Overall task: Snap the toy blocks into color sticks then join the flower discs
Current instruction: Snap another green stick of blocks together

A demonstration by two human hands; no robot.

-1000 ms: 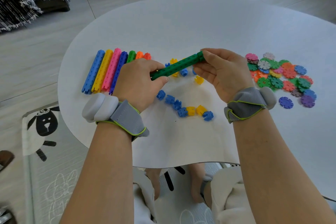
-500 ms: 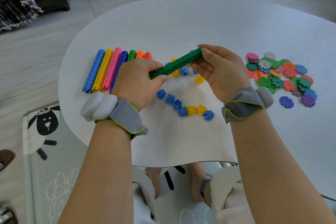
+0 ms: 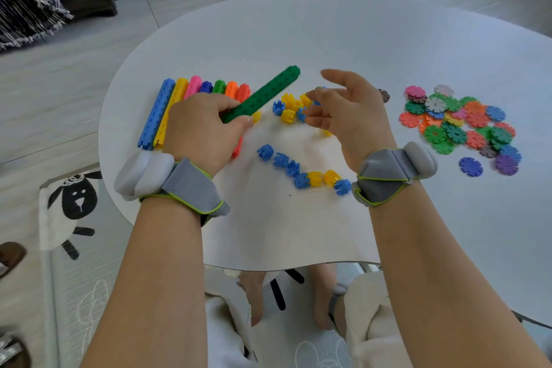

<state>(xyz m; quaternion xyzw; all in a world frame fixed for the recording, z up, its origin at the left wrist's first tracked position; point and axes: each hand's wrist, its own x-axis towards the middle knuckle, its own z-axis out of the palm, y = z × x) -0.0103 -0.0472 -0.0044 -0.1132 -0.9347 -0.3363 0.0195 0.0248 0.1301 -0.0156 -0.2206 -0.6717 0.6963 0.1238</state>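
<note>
— While the left hand (image 3: 206, 128) is gripping the green stick (image 3: 263, 94), which way is that stick pointing?

— It is running from centre-left of the frame up and to the right, its far end sticking out free above the bench (image 3: 328, 39). The left fingers (image 3: 240, 124) are curling round its lower end and holding it.

— And the right hand (image 3: 349, 116)?

— It is hovering just right of centre, its fingers (image 3: 316, 112) loosely spread and holding nothing. The stick's free end is lying up and to the left of them, clearly apart.

— Where are you guessing the stick is going?

— I am judging that it is heading for the row of finished sticks (image 3: 158, 113), which are lying side by side at the left of the frame, partly under the left hand. Their long axes are leaning up and only slightly right, so the green stick is needing a swing of its far end leftward to lie parallel. The left hand is sitting over that row, far nearer than the right.

— What is the right hand nearest?

— Loose blue and yellow blocks (image 3: 288, 110) are lying just beside its fingertips, and a second string of blocks (image 3: 301, 172) is lying lower, between the wrists. The flower discs (image 3: 457, 122) are waiting in a heap at the right, well apart from both hands.
</note>
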